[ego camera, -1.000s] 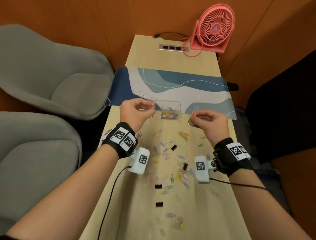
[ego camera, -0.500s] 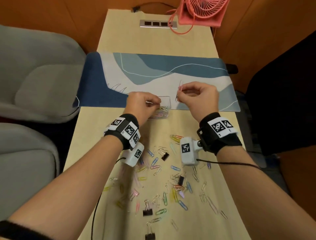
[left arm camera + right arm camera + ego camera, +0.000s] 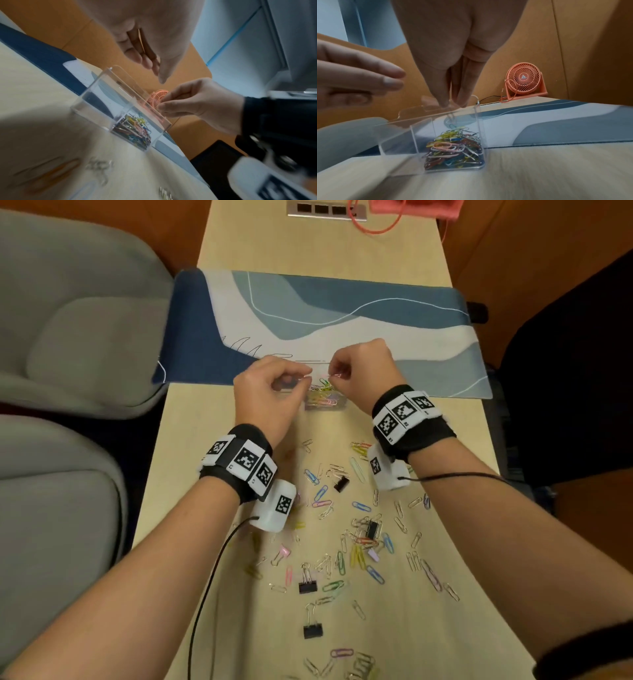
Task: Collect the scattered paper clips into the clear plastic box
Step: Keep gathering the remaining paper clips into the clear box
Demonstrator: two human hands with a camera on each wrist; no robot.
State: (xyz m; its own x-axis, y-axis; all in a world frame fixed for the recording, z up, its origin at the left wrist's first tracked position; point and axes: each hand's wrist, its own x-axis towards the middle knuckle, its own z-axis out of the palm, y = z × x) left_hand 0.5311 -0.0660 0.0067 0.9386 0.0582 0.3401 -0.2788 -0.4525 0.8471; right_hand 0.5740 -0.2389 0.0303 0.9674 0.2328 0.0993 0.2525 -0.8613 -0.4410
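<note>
Spanning pale wood table [image 3: 212,570], blue desk mat [image 3: 342,313]; right hand [image 3: 359,368] pinching paper clip [image 3: 334,375], left hand [image 3: 270,392] loosely curled.

Clear plastic box [image 3: 436,142]: transparent; heap inside yellow, pink, blue, green, silver. Scattered paper clips [image 3: 356,542] near side: same mix. Binder clips [image 3: 312,630] black. Desk mat [image 3: 342,320], far: navy, grey-blue, white waves. Fan [image 3: 524,83] coral. Table [image 3: 233,594] pale wood. Wristbands [image 3: 239,463] black, checkered markers.
</note>
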